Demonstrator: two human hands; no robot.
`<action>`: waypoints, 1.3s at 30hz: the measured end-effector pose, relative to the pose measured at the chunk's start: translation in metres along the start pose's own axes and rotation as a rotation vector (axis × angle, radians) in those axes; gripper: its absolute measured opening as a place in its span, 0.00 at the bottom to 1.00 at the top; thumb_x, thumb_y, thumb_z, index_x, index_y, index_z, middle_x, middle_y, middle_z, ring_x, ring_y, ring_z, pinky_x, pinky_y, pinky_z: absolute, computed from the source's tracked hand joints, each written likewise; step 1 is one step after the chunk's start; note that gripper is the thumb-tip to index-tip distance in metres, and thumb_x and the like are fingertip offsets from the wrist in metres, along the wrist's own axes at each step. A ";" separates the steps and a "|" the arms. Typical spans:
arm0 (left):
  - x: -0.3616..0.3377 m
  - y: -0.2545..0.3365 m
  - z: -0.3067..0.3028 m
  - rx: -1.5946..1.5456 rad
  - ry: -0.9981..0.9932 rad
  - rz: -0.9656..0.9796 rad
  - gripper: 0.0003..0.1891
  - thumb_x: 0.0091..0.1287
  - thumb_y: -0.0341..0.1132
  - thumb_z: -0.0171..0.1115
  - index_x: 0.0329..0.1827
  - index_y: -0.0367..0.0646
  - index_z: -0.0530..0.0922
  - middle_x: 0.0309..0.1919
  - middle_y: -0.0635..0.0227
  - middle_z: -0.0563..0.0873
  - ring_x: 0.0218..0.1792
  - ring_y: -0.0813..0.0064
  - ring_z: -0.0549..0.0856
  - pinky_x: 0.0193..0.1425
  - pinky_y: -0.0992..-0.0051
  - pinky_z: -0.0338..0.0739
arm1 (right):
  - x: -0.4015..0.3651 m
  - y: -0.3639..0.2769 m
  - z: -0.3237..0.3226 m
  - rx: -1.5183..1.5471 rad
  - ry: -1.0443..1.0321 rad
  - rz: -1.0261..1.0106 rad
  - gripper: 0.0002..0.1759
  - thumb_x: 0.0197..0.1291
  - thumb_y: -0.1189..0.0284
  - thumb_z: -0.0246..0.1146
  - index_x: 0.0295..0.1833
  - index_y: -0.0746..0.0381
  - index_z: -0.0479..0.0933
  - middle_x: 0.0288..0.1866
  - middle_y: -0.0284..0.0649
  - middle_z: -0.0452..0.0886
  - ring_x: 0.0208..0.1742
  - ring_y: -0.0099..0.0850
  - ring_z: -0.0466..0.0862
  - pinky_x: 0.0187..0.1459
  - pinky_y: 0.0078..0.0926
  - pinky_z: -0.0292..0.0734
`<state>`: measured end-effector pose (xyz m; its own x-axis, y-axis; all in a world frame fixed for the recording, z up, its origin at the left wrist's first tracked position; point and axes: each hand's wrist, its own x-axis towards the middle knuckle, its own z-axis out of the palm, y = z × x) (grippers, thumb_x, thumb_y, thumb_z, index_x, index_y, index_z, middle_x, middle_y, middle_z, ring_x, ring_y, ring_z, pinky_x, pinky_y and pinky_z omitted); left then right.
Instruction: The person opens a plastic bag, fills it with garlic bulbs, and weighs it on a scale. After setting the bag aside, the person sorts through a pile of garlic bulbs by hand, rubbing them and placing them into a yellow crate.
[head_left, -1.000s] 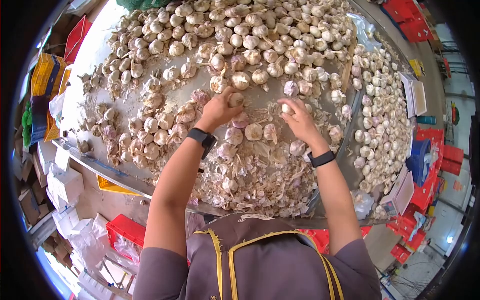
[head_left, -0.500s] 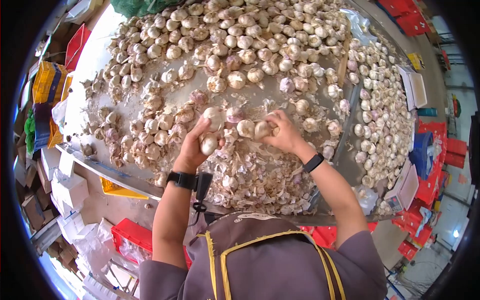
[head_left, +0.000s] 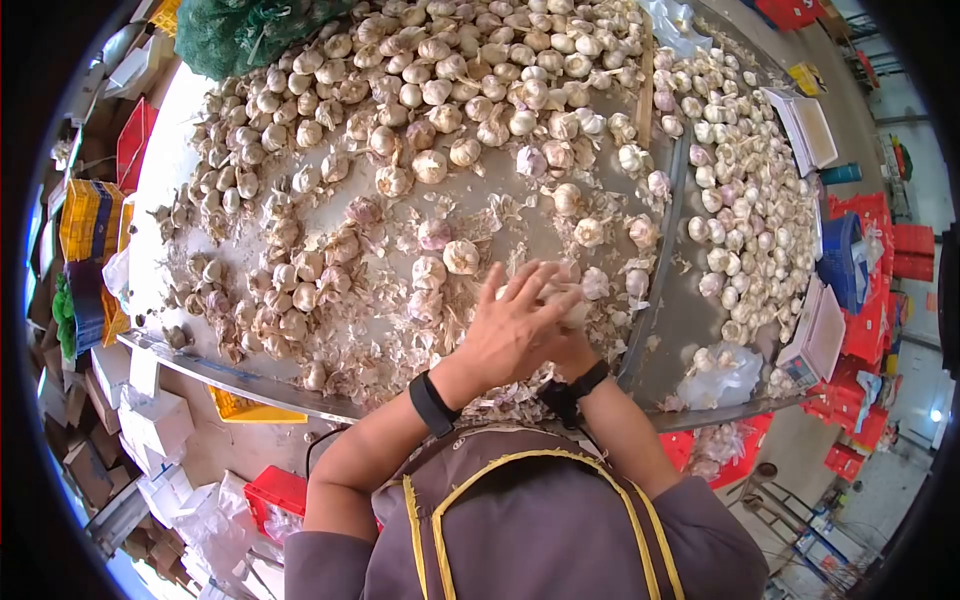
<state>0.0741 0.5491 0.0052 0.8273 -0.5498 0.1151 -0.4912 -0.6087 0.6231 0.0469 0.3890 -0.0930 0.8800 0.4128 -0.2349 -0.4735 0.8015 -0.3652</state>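
Note:
My left hand point(head_left: 505, 335) reaches across to the right, back up and fingers spread, over pale garlic bulbs point(head_left: 572, 308) that are blurred by motion. Close against it is my right hand point(head_left: 572, 352), its fingers mostly hidden under the left hand and the garlic. The bulbs are between the two hands. To their left, a garlic bulb point(head_left: 461, 257) lies beside two others on the table. Loose papery garlic skins point(head_left: 375, 345) cover the tabletop around and below my hands.
A large heap of garlic bulbs point(head_left: 440, 70) fills the table's far side, near a green net sack point(head_left: 235, 35). Beyond a metal divider point(head_left: 655, 270), more bulbs point(head_left: 750, 230) lie on the right, with a plastic bag point(head_left: 725, 375) and white trays point(head_left: 812, 335) at the edge.
My hands were apart, each holding garlic; now they are together, the left crossing over the right. The view has shifted, so the table appears further left.

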 end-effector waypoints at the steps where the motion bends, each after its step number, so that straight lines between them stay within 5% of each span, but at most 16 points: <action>1: 0.003 0.005 -0.003 -0.146 -0.008 -0.005 0.31 0.64 0.46 0.66 0.71 0.55 0.70 0.71 0.55 0.69 0.74 0.50 0.65 0.77 0.41 0.53 | -0.005 -0.006 -0.011 -0.171 0.023 -0.124 0.32 0.67 0.52 0.62 0.69 0.58 0.67 0.70 0.43 0.71 0.70 0.41 0.73 0.67 0.43 0.76; 3: 0.011 -0.003 -0.008 -0.151 0.055 0.006 0.30 0.65 0.42 0.66 0.71 0.54 0.70 0.69 0.55 0.71 0.69 0.49 0.72 0.72 0.45 0.65 | -0.008 -0.042 -0.081 0.762 -0.139 0.134 0.32 0.63 0.59 0.68 0.68 0.58 0.67 0.69 0.42 0.70 0.70 0.43 0.72 0.63 0.45 0.80; 6: 0.009 -0.052 -0.010 -0.161 0.255 -0.213 0.25 0.63 0.35 0.68 0.64 0.50 0.76 0.62 0.53 0.78 0.61 0.49 0.79 0.62 0.58 0.77 | -0.012 -0.145 -0.045 0.592 -0.224 -0.246 0.34 0.60 0.63 0.70 0.69 0.60 0.67 0.74 0.48 0.62 0.70 0.49 0.72 0.63 0.50 0.81; 9: -0.009 -0.125 -0.011 0.017 0.324 -0.454 0.23 0.62 0.35 0.68 0.61 0.48 0.78 0.55 0.53 0.81 0.55 0.51 0.82 0.57 0.60 0.80 | -0.027 -0.235 -0.043 0.793 -0.124 -0.577 0.51 0.63 0.54 0.65 0.80 0.66 0.46 0.80 0.58 0.50 0.75 0.53 0.66 0.71 0.53 0.71; 12: -0.016 -0.157 -0.009 0.015 0.129 -0.540 0.25 0.61 0.40 0.69 0.63 0.50 0.78 0.53 0.55 0.81 0.52 0.51 0.83 0.55 0.58 0.80 | -0.021 -0.239 -0.032 0.995 0.073 -0.766 0.47 0.68 0.54 0.61 0.81 0.64 0.46 0.79 0.56 0.57 0.75 0.51 0.68 0.69 0.55 0.72; 15: -0.005 -0.171 0.005 -0.039 0.043 -0.602 0.27 0.60 0.46 0.69 0.64 0.52 0.78 0.51 0.56 0.82 0.53 0.52 0.83 0.55 0.59 0.80 | 0.034 -0.184 -0.079 0.068 0.041 -0.459 0.29 0.71 0.58 0.58 0.68 0.66 0.67 0.63 0.48 0.80 0.59 0.40 0.83 0.57 0.38 0.82; 16: -0.002 -0.174 0.007 -0.021 0.036 -0.584 0.27 0.59 0.47 0.70 0.62 0.52 0.79 0.50 0.56 0.83 0.50 0.51 0.84 0.54 0.58 0.80 | 0.058 -0.141 -0.065 -0.112 0.242 -0.306 0.22 0.68 0.63 0.62 0.63 0.62 0.74 0.55 0.40 0.83 0.49 0.31 0.85 0.49 0.30 0.84; 17: 0.000 -0.176 0.007 -0.024 0.035 -0.590 0.27 0.59 0.47 0.70 0.62 0.52 0.79 0.50 0.56 0.83 0.50 0.51 0.84 0.54 0.58 0.80 | 0.075 -0.094 -0.014 -0.830 0.468 -0.172 0.20 0.69 0.64 0.61 0.61 0.64 0.73 0.52 0.40 0.82 0.46 0.33 0.86 0.45 0.30 0.86; 21: -0.009 -0.191 -0.005 -0.216 0.093 -0.680 0.24 0.59 0.45 0.69 0.56 0.44 0.79 0.43 0.58 0.84 0.41 0.60 0.87 0.48 0.63 0.82 | 0.102 0.020 0.020 -2.096 -0.070 -0.200 0.32 0.55 0.66 0.75 0.66 0.56 0.74 0.57 0.42 0.81 0.50 0.39 0.85 0.55 0.35 0.83; 23: -0.016 -0.180 -0.034 -0.706 0.282 -0.894 0.18 0.60 0.38 0.66 0.51 0.40 0.78 0.36 0.64 0.83 0.37 0.74 0.84 0.41 0.71 0.82 | 0.104 0.027 0.019 -2.037 -0.109 -0.199 0.32 0.54 0.67 0.75 0.65 0.56 0.74 0.57 0.41 0.81 0.54 0.39 0.84 0.58 0.35 0.81; 25: -0.042 -0.185 -0.044 -1.400 0.432 -0.822 0.14 0.60 0.33 0.66 0.49 0.41 0.78 0.32 0.68 0.82 0.31 0.75 0.83 0.37 0.73 0.80 | 0.104 0.028 0.023 -1.981 -0.162 -0.194 0.33 0.53 0.68 0.76 0.65 0.57 0.74 0.58 0.40 0.81 0.57 0.40 0.83 0.60 0.35 0.79; 26: -0.055 -0.193 -0.041 -1.407 0.436 -0.823 0.14 0.60 0.33 0.66 0.49 0.41 0.78 0.32 0.68 0.82 0.31 0.75 0.83 0.37 0.73 0.80 | 0.102 0.021 0.033 -1.716 -0.044 -0.103 0.32 0.52 0.70 0.76 0.64 0.57 0.73 0.59 0.40 0.81 0.59 0.39 0.81 0.61 0.34 0.78; 28: -0.075 -0.205 -0.027 -1.261 0.219 -0.732 0.09 0.65 0.29 0.61 0.47 0.43 0.79 0.28 0.70 0.81 0.27 0.76 0.80 0.33 0.76 0.78 | 0.098 0.011 0.043 -1.398 0.067 -0.020 0.32 0.50 0.76 0.75 0.62 0.57 0.72 0.60 0.40 0.80 0.64 0.37 0.79 0.63 0.36 0.75; 32: -0.065 -0.164 -0.017 -0.079 -0.077 -0.549 0.29 0.58 0.38 0.69 0.65 0.51 0.77 0.34 0.63 0.88 0.33 0.63 0.88 0.38 0.65 0.81 | 0.084 0.000 0.071 -1.466 0.001 -0.194 0.32 0.48 0.77 0.75 0.61 0.57 0.72 0.58 0.40 0.81 0.63 0.38 0.80 0.63 0.35 0.74; 34: -0.059 -0.158 -0.009 0.005 -0.129 -0.511 0.29 0.58 0.40 0.68 0.66 0.53 0.76 0.36 0.61 0.89 0.37 0.60 0.89 0.41 0.62 0.82 | 0.077 -0.003 0.083 -1.667 -0.102 -0.410 0.30 0.48 0.79 0.76 0.57 0.59 0.72 0.58 0.40 0.82 0.60 0.32 0.81 0.61 0.30 0.77; 39: -0.048 -0.156 0.004 0.149 -0.231 -0.495 0.31 0.57 0.48 0.68 0.66 0.55 0.76 0.42 0.56 0.89 0.42 0.55 0.89 0.45 0.57 0.83 | 0.059 0.000 0.087 -1.567 -0.159 -0.390 0.27 0.49 0.79 0.77 0.52 0.57 0.71 0.58 0.41 0.81 0.58 0.31 0.83 0.54 0.28 0.82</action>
<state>0.1093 0.6680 -0.1005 0.8957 -0.2794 -0.3459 -0.1073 -0.8908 0.4416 0.1021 0.4509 -0.0286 0.8968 0.4192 0.1411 0.2832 -0.2992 -0.9112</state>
